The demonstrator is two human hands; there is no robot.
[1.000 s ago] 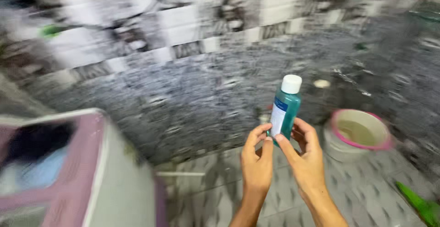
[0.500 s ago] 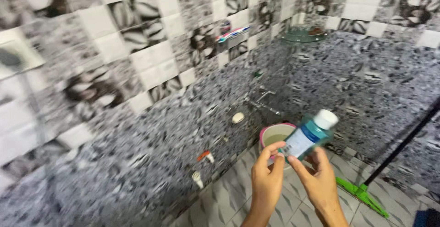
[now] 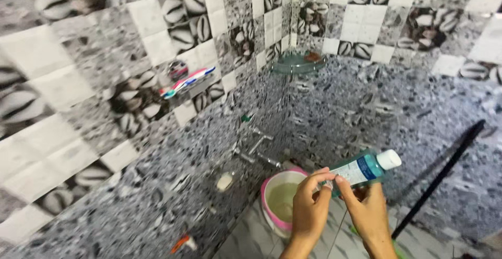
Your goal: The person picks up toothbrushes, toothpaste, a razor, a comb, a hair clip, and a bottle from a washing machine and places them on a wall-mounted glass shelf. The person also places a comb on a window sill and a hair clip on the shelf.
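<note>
two hands up front, one bottle (image 3: 361,169) between them: left hand (image 3: 308,206) pinches its lower end with curled fingers, right hand (image 3: 368,206) cups it from below. bottle lies tilted, white cap pointing right, above one pink-rimmed bucket (image 3: 272,199). one mop handle (image 3: 444,173) leans right.

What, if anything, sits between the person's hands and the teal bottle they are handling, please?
Nothing visible does: the left hand and right hand both grip the teal bottle directly, tilted, above the pink-rimmed bucket.

teal bottle (image 3: 361,169), white cap, tilted rt
</note>
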